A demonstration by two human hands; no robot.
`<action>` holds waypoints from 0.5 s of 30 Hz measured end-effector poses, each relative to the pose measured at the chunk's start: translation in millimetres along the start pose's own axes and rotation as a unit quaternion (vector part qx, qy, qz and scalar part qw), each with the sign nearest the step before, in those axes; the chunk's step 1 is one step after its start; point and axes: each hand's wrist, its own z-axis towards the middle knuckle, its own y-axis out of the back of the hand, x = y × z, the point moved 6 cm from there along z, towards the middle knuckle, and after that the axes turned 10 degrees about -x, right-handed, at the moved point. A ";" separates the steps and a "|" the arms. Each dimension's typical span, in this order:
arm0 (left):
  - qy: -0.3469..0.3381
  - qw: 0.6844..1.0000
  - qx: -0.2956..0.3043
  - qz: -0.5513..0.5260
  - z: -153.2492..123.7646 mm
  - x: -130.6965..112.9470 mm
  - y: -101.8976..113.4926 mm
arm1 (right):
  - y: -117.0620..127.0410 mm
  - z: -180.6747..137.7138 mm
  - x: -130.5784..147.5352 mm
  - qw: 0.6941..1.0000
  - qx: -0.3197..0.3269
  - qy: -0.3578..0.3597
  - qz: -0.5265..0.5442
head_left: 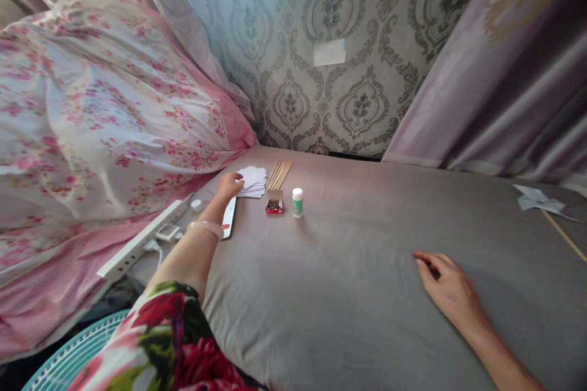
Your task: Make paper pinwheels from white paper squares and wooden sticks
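Left grip: I see the left hand over the near-left edge of the white paper stack; I can't tell whether its fingers pinch a sheet.
Right grip: the right hand is loosely curled, a gap between thumb and forefinger, nothing visible in it, low over the grey cloth.
Paper stack: on the cloth, just left of the wooden sticks.
Nearer me: an open red box, upright bottle beside it.
Far right: paper pinwheel.
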 end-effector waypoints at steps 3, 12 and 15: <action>-0.016 0.999 0.024 0.040 7.6 -2.3 -8.7 | 0.1 -0.3 1.8 1.000 -0.008 0.012 -0.002; -0.054 0.987 0.099 0.112 17.2 -12.9 -27.4 | 1.4 -1.0 12.3 0.998 -0.011 0.053 -0.027; -0.062 0.984 0.115 0.124 17.2 -12.4 -32.1 | 1.4 -1.3 12.1 0.998 -0.011 0.054 -0.030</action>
